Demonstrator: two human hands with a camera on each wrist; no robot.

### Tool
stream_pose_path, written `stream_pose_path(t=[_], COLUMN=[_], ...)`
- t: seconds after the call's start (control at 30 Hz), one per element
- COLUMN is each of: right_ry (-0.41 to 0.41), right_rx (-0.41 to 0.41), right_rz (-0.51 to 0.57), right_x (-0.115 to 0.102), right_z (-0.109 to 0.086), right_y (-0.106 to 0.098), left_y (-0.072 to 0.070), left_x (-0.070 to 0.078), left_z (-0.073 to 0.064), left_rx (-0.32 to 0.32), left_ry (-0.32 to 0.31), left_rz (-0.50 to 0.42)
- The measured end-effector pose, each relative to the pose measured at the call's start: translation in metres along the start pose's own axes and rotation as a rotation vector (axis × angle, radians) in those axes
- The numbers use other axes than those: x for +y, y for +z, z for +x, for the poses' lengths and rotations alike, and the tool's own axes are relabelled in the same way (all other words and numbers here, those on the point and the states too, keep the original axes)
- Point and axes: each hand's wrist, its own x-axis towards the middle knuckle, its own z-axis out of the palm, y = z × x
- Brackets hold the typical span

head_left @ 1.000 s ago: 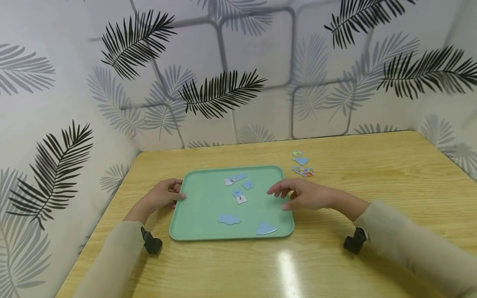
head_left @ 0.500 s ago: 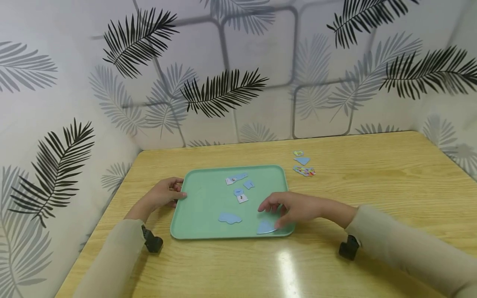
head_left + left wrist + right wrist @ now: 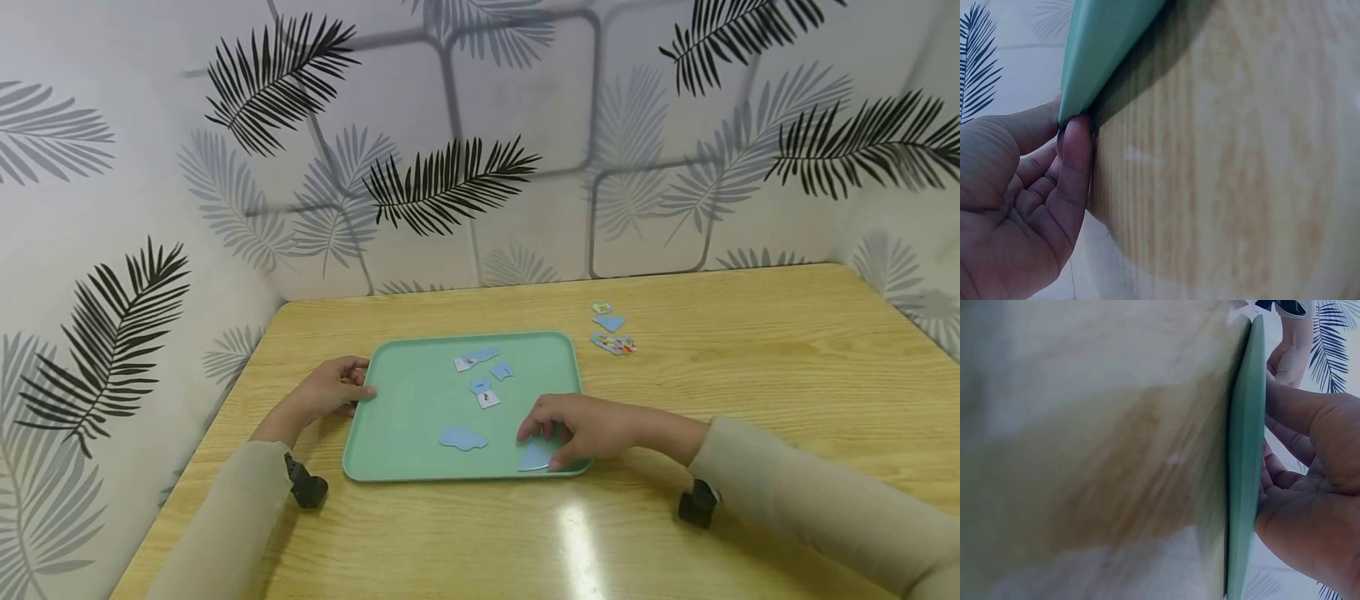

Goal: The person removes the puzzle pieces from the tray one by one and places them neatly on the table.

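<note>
Blue piece (image 3: 534, 457) under spread right hand (image 3: 573, 424), tray (image 3: 405, 417) in pinching left hand (image 3: 327, 390), print on white piece (image 3: 489, 402) illegible

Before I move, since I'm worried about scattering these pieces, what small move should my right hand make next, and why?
With your right hand, I'd probably draw thumb and fingertips gently together on the light-blue piece: they are spread over it near the near right corner of the tray, and your left hand grips the tray's left edge, which should steady it.
</note>
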Motion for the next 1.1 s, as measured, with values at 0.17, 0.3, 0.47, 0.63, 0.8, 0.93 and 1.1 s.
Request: stream_pose_path(t=[0.17, 0.3, 0.47, 0.63, 0.8, 0.93, 1.1], right_ry=[-0.014, -0.013, -0.017, -0.020, -0.021, -0.024, -0.039], right_rx=[0.023, 0.036, 0.048, 0.055, 0.057, 0.052, 0.039], right_rz=[-0.031, -0.039, -0.045, -0.060, -0.073, -0.093, -0.114], right_x=[0.0014, 0.0017, 0.0007, 0.0004, 0.0005, 0.0001, -0.0016], right_z=[0.0010, 0.0015, 0.0019, 0.0019, 0.0022, 0.0029, 0.0029], right_y=[0.0035, 0.0056, 0.0067, 0.0067, 0.0069, 0.0072, 0.0089], left_y=[0.0005, 0.0004, 0.0004, 0.0001, 0.0002, 0.0002, 0.0002], left_x=[0.0015, -0.0002, -0.0017, -0.0004, 0.0005, 0.0027, 0.0042], left_z=[-0.0014, -0.0009, 0.0004, -0.0005, -0.0005, -0.0021, -0.0035], left_rx=[-0.001, -0.004, 0.001, 0.002, 0.000, 0.001, -0.002], left_ry=[0.002, 0.007, 0.004, 0.005, 0.007, 0.006, 0.003], left_rz=[0.004, 0.002, -0.001, 0.008, 0.011, 0.011, 0.005])
